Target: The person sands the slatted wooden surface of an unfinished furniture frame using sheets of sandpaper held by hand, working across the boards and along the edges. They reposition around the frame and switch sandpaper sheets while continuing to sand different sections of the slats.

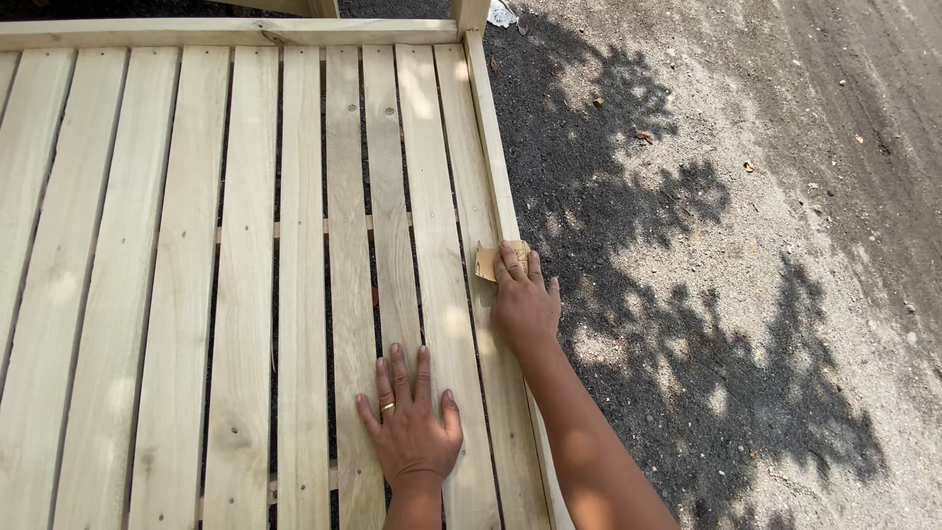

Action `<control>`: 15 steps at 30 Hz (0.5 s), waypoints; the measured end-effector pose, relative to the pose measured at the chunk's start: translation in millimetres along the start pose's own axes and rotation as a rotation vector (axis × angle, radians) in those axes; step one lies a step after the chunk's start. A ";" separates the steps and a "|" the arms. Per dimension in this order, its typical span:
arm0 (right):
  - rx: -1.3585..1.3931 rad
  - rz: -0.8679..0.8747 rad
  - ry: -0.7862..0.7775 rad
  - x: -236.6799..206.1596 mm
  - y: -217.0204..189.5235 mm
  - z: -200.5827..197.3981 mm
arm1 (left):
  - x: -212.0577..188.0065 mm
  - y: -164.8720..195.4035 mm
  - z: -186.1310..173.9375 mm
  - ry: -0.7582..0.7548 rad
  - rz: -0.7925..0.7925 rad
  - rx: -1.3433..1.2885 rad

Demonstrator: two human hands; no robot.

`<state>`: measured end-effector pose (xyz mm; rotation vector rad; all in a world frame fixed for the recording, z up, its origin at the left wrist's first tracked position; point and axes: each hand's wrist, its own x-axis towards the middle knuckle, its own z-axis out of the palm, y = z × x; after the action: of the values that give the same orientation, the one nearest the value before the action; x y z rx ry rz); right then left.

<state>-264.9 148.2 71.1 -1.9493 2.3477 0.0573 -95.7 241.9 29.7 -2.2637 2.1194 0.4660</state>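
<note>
A pale wooden slatted frame [177, 245] lies flat on the ground and fills the left half of the view. My right hand [525, 299] presses a small tan piece of sandpaper [488, 261] against the frame's right side rail [494, 157], fingers folded over it. My left hand [412, 427] rests flat on the slats near the bottom, fingers spread, with a ring on one finger. It holds nothing.
Dark gravel and sandy ground [736, 245] with leafy tree shadows stretches to the right of the frame. A cross rail [226, 31] closes the frame's far end. A scrap of litter [501, 13] lies beyond the far right corner post.
</note>
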 end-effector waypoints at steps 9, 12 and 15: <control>0.038 0.021 0.010 -14.2 3.6 12.2 | 1.5 -0.6 1.8 0.041 0.009 -0.024; 0.066 0.033 0.060 -22.3 4.1 15.3 | 2.6 -0.2 1.0 0.019 -0.004 -0.010; 0.017 0.001 0.106 -25.1 4.4 16.0 | 2.4 0.2 0.4 -0.034 -0.008 0.004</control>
<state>-264.0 175.0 57.4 -1.9899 2.4058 -0.0681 -95.9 239.7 28.9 -2.2448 2.0927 0.4963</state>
